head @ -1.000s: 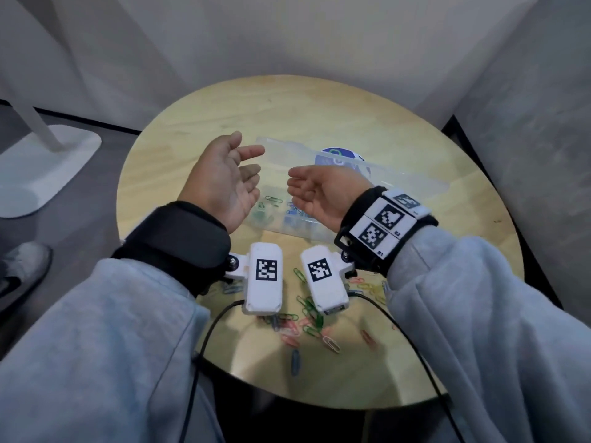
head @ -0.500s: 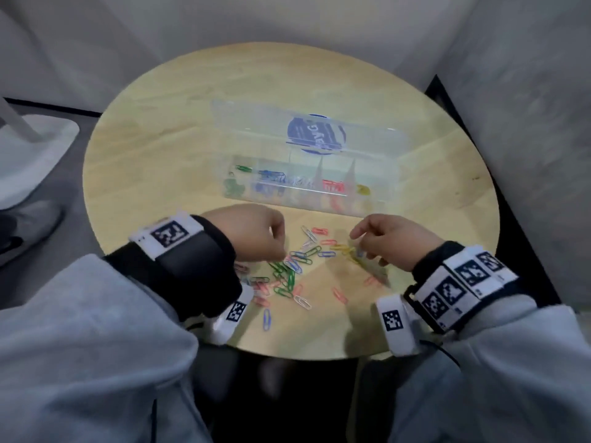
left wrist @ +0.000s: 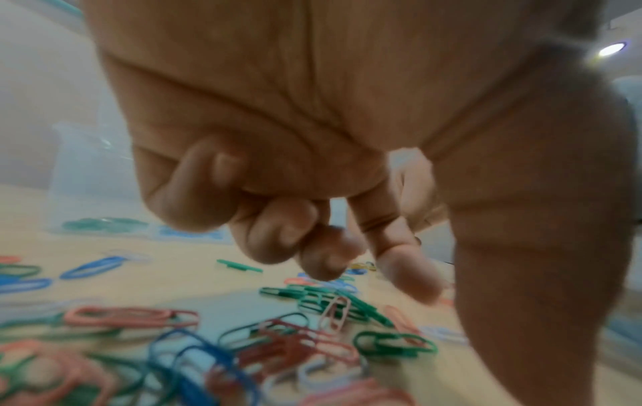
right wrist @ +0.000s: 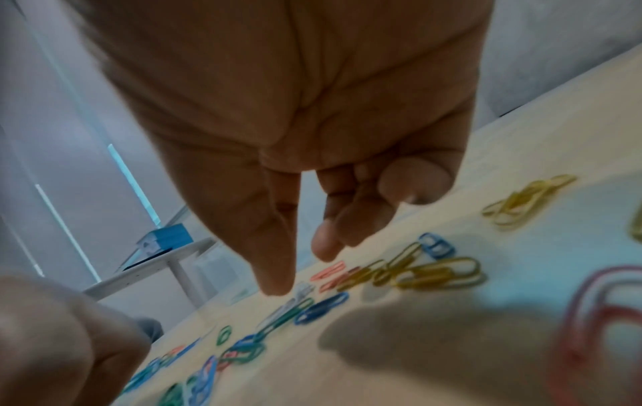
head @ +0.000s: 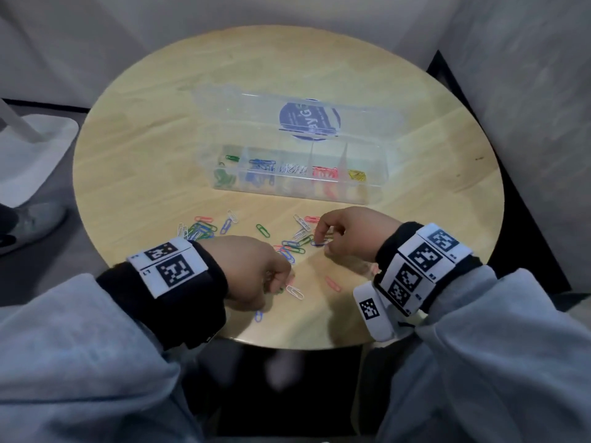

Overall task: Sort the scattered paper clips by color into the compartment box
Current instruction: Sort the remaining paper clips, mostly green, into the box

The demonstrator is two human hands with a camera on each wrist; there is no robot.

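A clear compartment box [head: 380,183] lies on the round wooden table [head: 144,161] with its lid [head: 243,123] folded back. Its cells hold green, blue, white, red and yellow clips, left to right. Loose paper clips [head: 204,228] of mixed colours lie in front of it. My left hand [head: 283,281] is palm down over them; its fingers [left wrist: 278,233] are curled in, the index points at green clips [left wrist: 347,302], and nothing is held. My right hand [head: 321,243] hangs over a blue clip [head: 319,243]; thumb and index [right wrist: 274,274] are apart, nothing between them.
Yellow clips [right wrist: 437,274] lie to the right of my right fingers. A white clip [head: 295,292] lies by my left hand. The table's near edge [head: 287,343] is just behind both wrists. Left of the table are a white stand base [head: 35,148] and a shoe [head: 35,219].
A second ago both hands were raised palm up in front of the box. They have turned over and dropped onto the scattered clips, and my left hand has drawn closer to me.
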